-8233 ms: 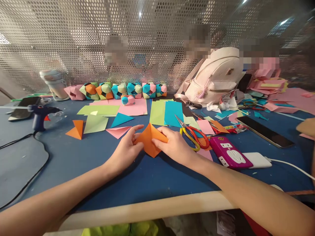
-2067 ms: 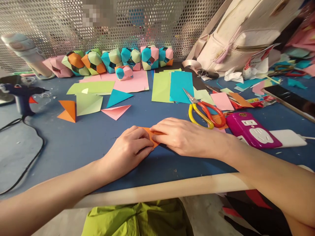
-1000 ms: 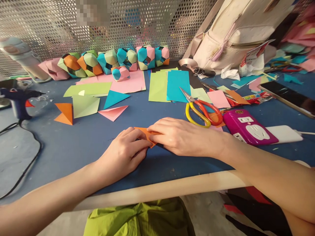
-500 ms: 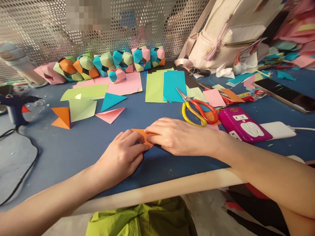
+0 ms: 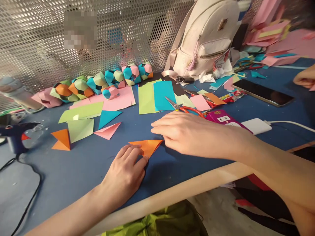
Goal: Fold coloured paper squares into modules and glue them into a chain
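Note:
A folded triangle of orange paper [image 5: 151,146] lies near the table's front edge. My left hand [image 5: 129,165] grips its left corner, with thumb and fingers closed on it. Just above and to the right of the paper hovers my right hand [image 5: 180,132], fingers stretched out and holding nothing. Behind that hand lie scissors [image 5: 189,108], their handles partly hidden. Further left are a folded pink piece [image 5: 108,130], a blue triangle [image 5: 108,118], a pale green square [image 5: 81,130] and a folded orange piece [image 5: 62,139].
Folded paper balls [image 5: 99,83] line the mesh panel [image 5: 137,29]. A glue gun [image 5: 16,134] with its cord stands at left. Blue and green sheets [image 5: 162,96], a purple power socket [image 5: 222,118], a phone [image 5: 263,91] and a backpack [image 5: 206,42] are beyond. Another person's hand [image 5: 305,78] is at right.
My right hand has come off the orange paper and moved slightly up and right. The left hand stays on the paper, which now shows more. The camera view has turned slightly.

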`<action>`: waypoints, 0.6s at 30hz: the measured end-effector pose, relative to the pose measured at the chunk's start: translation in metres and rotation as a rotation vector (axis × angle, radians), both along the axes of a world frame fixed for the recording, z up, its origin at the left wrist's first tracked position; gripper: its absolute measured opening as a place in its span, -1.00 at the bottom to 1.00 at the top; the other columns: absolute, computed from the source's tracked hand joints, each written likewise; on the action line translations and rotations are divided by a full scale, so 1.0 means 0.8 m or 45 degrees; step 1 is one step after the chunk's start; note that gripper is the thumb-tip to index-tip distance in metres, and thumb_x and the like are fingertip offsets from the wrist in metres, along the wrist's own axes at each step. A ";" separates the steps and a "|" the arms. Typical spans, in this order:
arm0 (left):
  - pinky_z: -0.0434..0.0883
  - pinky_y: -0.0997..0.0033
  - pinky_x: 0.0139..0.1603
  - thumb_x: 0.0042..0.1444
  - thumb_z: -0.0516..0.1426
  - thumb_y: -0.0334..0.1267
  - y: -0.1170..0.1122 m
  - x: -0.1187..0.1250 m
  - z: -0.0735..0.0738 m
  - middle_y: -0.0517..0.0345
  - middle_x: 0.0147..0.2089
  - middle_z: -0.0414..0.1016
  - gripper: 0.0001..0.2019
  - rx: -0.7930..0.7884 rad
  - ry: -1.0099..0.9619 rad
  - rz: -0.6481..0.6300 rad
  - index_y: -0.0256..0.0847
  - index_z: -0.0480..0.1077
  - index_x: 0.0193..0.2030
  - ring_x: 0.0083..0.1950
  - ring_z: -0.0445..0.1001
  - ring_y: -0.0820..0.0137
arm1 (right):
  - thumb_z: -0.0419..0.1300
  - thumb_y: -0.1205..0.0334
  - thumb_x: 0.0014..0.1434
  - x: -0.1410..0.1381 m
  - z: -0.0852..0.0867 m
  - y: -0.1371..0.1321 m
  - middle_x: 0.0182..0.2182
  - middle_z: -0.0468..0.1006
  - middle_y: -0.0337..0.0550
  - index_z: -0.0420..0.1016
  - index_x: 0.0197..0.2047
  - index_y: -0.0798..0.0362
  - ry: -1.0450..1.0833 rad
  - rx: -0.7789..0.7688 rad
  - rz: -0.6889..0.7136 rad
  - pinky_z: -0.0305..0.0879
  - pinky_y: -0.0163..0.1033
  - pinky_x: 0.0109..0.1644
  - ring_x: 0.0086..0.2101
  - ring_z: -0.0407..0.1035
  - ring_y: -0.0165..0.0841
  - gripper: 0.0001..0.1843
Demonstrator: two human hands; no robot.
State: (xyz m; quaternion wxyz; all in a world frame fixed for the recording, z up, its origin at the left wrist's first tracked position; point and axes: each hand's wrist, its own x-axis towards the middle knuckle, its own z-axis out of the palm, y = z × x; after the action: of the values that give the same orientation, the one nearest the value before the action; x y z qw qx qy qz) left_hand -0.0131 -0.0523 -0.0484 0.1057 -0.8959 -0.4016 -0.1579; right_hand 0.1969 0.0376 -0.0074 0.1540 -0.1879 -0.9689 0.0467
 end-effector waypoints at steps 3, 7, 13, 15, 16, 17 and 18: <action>0.49 0.03 -0.03 0.05 0.00 -0.56 0.001 0.002 0.001 -0.13 -0.26 0.47 -0.76 -0.013 0.013 -0.033 -0.37 0.48 -0.28 -0.09 0.48 0.13 | 0.01 0.49 0.19 -0.013 -0.018 -0.025 -0.05 0.52 0.08 0.48 -0.08 0.20 0.093 0.052 -0.067 0.32 -0.04 0.01 -0.05 0.37 -0.18 -0.70; 0.46 -0.02 0.07 0.05 0.00 -0.55 0.004 0.004 0.005 -0.21 -0.16 0.46 -0.76 -0.067 0.006 -0.074 -0.42 0.47 -0.23 0.02 0.45 0.06 | -0.05 0.45 0.22 -0.029 -0.056 -0.053 0.11 0.41 0.19 0.31 0.14 0.38 0.159 0.156 -0.066 0.27 0.03 0.13 0.09 0.30 -0.11 -0.56; 0.41 -0.06 0.15 0.06 -0.01 -0.52 0.007 -0.002 0.001 -0.22 -0.14 0.41 -0.79 -0.154 0.035 -0.126 -0.41 0.45 -0.27 0.14 0.36 -0.01 | -0.04 0.35 0.22 -0.028 -0.081 -0.058 0.12 0.38 0.26 0.33 0.13 0.45 0.132 0.188 -0.074 0.21 0.12 0.21 0.15 0.25 0.00 -0.52; 0.39 -0.10 0.16 0.06 -0.01 -0.51 0.005 -0.005 -0.005 -0.24 -0.10 0.39 -0.78 -0.160 0.032 -0.114 -0.40 0.43 -0.23 0.20 0.30 -0.04 | -0.05 0.34 0.23 -0.027 -0.083 -0.059 0.12 0.39 0.25 0.35 0.12 0.42 0.102 0.212 -0.091 0.22 0.11 0.22 0.16 0.24 0.00 -0.54; 0.39 -0.13 0.16 0.05 0.00 -0.51 0.004 -0.007 -0.007 -0.23 -0.09 0.38 -0.79 -0.170 0.033 -0.104 -0.39 0.42 -0.22 0.21 0.29 -0.05 | -0.05 0.33 0.24 -0.026 -0.083 -0.060 0.12 0.39 0.24 0.36 0.12 0.40 0.085 0.232 -0.102 0.21 0.10 0.23 0.17 0.23 0.00 -0.54; 0.37 -0.15 0.16 0.05 0.00 -0.51 0.004 -0.008 -0.010 -0.22 -0.09 0.37 -0.79 -0.184 0.037 -0.099 -0.37 0.42 -0.22 0.22 0.28 -0.05 | -0.05 0.33 0.24 -0.026 -0.084 -0.061 0.13 0.39 0.24 0.36 0.13 0.40 0.066 0.255 -0.115 0.20 0.10 0.23 0.17 0.23 0.01 -0.54; 0.36 -0.17 0.17 0.05 0.01 -0.51 0.003 -0.009 -0.012 -0.21 -0.10 0.37 -0.80 -0.195 0.041 -0.099 -0.36 0.41 -0.22 0.22 0.27 -0.05 | -0.04 0.32 0.23 -0.026 -0.085 -0.062 0.12 0.39 0.24 0.36 0.13 0.40 0.047 0.278 -0.130 0.19 0.10 0.24 0.17 0.23 0.01 -0.53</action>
State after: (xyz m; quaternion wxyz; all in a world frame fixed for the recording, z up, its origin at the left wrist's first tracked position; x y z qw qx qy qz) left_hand -0.0204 -0.0496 -0.0577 0.0368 -0.9187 -0.3757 -0.1164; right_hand 0.1760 -0.0121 -0.0751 0.1934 -0.2184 -0.9544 -0.0634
